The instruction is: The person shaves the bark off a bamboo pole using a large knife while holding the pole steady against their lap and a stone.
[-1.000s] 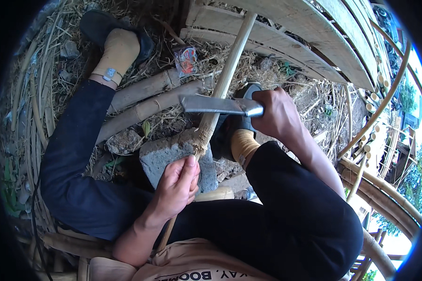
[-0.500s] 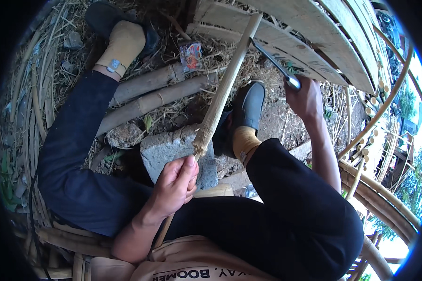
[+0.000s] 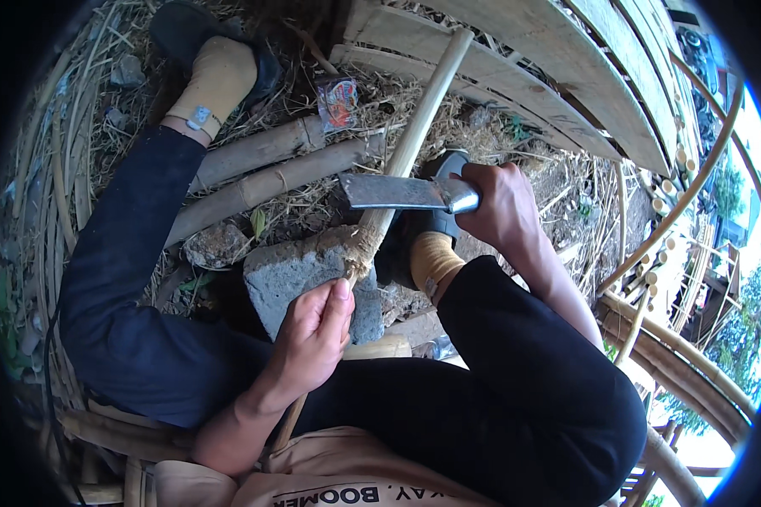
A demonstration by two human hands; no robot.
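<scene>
Left hand (image 3: 313, 338): I see it clasping the bamboo pole (image 3: 414, 135) on the stone block (image 3: 300, 275).
Right hand (image 3: 500, 207): clenched around the cleaver (image 3: 397, 193), blade against pole.

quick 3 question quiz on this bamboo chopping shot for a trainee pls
1. True or false: the right hand grips a chopper whose blade lies against the bamboo pole.
2. What does the frayed lower end of the pole rest on? A) a grey stone block B) a metal bucket C) a wooden stool
3. Fill in: the left hand holds the pole just ____ the stone block.

Key: 1 true; 2 A; 3 below, on the side nearer the person.
</scene>
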